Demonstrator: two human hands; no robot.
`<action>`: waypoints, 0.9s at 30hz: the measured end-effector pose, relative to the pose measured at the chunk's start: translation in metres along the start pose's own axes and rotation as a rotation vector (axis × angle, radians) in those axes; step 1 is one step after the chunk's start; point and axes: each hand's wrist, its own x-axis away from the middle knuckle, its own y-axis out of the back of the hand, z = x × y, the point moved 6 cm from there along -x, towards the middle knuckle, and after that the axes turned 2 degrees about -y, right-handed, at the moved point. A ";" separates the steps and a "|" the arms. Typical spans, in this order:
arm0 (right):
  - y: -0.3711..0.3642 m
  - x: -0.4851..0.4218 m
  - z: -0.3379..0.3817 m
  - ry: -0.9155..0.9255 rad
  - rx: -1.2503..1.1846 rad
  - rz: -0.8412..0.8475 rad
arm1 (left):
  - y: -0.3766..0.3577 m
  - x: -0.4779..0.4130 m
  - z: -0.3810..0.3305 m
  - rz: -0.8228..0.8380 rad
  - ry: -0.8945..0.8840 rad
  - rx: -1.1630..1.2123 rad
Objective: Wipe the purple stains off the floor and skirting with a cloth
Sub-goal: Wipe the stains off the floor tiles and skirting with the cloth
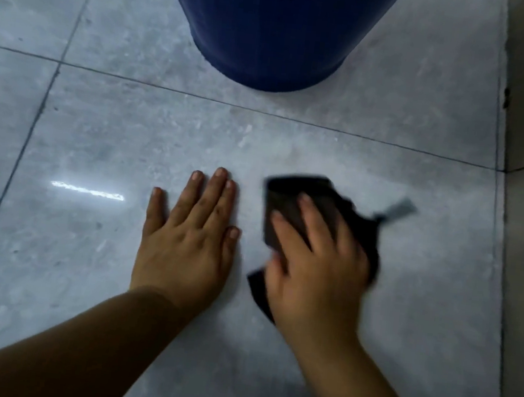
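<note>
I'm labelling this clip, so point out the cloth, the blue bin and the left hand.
cloth (289, 201), head view, dark top panel beyond the fingers
blue bin (273, 26), head view, middle of its side wall
left hand (188, 242), head view, back of the hand

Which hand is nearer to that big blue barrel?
The left hand, though not by much. It lies flat on the floor tile, below the blue barrel and slightly to its left. The right hand presses the dark cloth lower down, to the barrel's right.
</note>
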 end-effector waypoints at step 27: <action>0.009 -0.013 -0.006 -0.192 0.066 -0.106 | -0.004 0.002 0.005 -0.071 -0.004 0.048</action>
